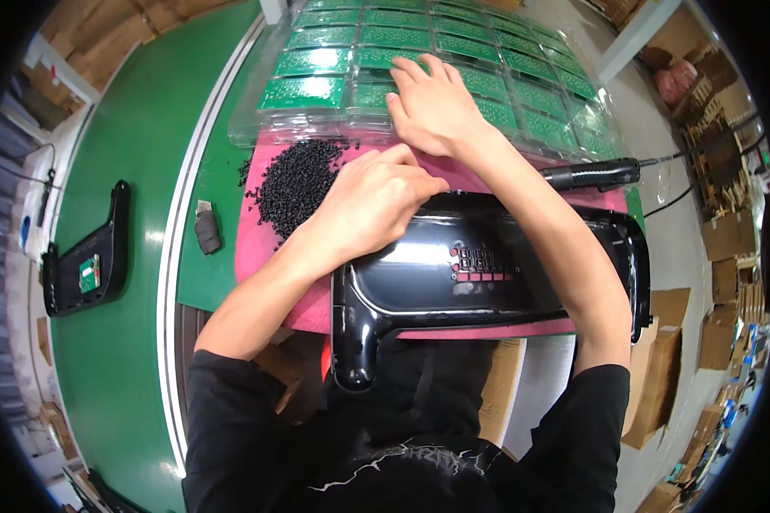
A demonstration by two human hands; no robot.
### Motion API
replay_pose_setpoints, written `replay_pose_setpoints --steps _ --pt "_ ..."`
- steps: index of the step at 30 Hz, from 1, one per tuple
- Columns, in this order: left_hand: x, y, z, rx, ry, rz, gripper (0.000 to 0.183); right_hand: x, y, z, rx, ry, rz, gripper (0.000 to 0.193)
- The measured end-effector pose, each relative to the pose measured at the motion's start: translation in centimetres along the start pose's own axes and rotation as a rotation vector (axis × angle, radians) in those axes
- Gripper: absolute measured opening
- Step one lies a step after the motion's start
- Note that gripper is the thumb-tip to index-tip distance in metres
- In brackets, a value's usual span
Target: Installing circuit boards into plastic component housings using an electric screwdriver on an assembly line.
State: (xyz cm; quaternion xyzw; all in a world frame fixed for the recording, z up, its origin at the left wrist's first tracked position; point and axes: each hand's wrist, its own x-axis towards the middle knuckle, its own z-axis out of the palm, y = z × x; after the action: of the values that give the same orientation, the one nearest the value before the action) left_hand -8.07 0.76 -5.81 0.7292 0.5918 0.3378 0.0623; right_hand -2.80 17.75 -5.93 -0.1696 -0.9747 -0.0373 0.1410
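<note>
A glossy black plastic housing (419, 295) with several key-shaped cutouts lies on a pink mat (261, 227), its near end reaching past the mat's front edge. My left hand (376, 201) is closed at the housing's far left edge, fingers curled; its thumb is mostly hidden. Farther back, my right hand (436, 103) is stretched over a clear plastic tray (244, 128) of green circuit boards (304, 92). Its fingers are apart and reach onto the boards, with nothing seen in them. Beside my left hand spreads a pile of small black pieces (295, 184).
A black handheld tool (590, 175) with a cable lies right of my right forearm. On the green bench lies a small dark object with a metal end (206, 229). Another black housing (85, 265) holding a small green board rests on the green surface at left. Cardboard boxes (731, 235) stand at right.
</note>
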Motion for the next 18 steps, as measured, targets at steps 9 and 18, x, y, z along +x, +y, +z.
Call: replay_pose_setpoints --steps 9,18 --pt "0.6 1.2 -3.6 0.347 0.54 -0.051 0.077 -4.8 0.4 -9.2 0.315 0.488 -0.196 0.02" --pt "0.1 1.4 -3.7 0.132 0.327 0.184 0.071 -13.3 0.2 -14.0 0.575 0.14 0.134 0.029"
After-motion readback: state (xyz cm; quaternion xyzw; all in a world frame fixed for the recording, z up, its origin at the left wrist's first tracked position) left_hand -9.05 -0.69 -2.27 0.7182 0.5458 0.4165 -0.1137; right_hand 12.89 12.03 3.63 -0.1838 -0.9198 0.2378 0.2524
